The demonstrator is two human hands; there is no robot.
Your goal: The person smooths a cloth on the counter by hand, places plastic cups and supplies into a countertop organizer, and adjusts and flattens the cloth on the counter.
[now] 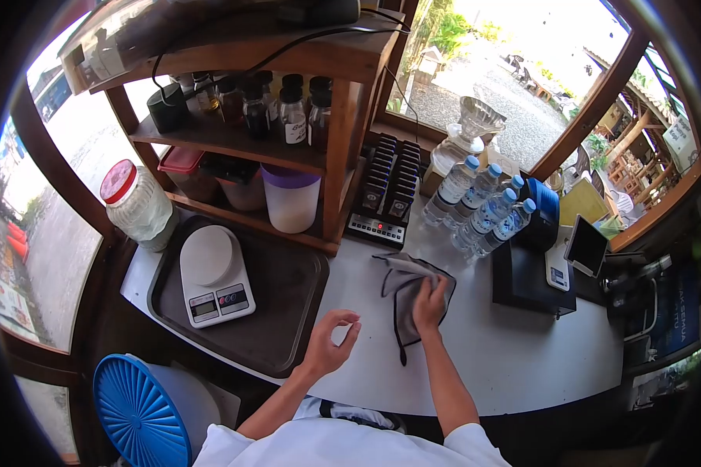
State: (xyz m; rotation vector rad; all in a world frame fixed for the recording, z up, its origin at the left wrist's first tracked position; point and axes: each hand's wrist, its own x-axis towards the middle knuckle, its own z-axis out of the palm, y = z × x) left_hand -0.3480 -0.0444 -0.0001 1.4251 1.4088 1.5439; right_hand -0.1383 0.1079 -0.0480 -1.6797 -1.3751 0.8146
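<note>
My right hand (428, 307) is closed on a grey cloth (402, 289) with dark edging. The cloth hangs in folds over the white counter (475, 358), and one dark-tipped corner trails toward me. To its left, my left hand (331, 342) hovers near the right edge of the brown tray (280, 311). Its fingers are curled round toward the thumb with a gap between them, and nothing is held. A white kitchen scale (218, 300) with a round platform rests on that tray.
Several water bottles (475, 206) stand behind the cloth, beside a black device with rows of slots (389, 183). A wooden shelf (337, 156) carries jars and tubs. At right are a black box (531, 284) and a small screen (588, 245). A blue-lidded bin (140, 412) sits lower left.
</note>
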